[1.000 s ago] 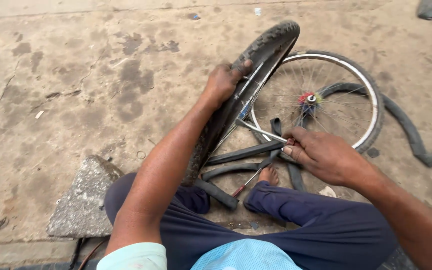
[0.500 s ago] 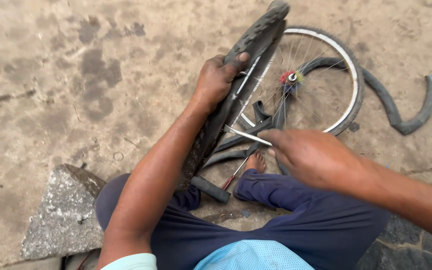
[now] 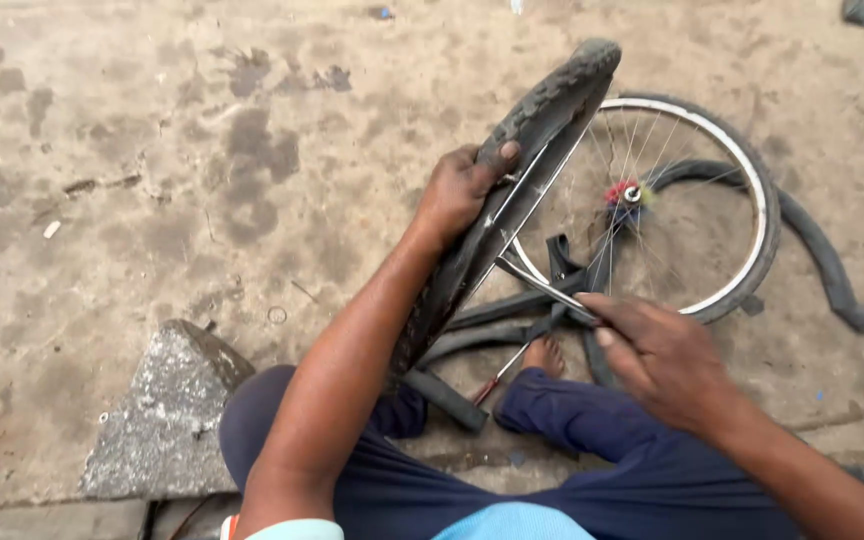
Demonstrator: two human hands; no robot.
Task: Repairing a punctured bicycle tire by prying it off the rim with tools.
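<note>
While the person sits on the concrete floor (image 3: 152, 150), the left hand (image 3: 462, 190) stays clamped over the tyre (image 3: 542, 110), fingers curled on its tread, holding the wheel (image 3: 692, 210) upright at about one o'clock from the knees. Since a moment ago the right hand (image 3: 662, 360) has slid in closer and now pinches a thin metal lever (image 3: 542, 285), its tip wedged against the rim; the tyre bead looks partly pried loose. An inner tube (image 3: 832, 270) trails off at three o'clock. A stone block (image 3: 162, 420) sits at eight o'clock. No containers are about.
</note>
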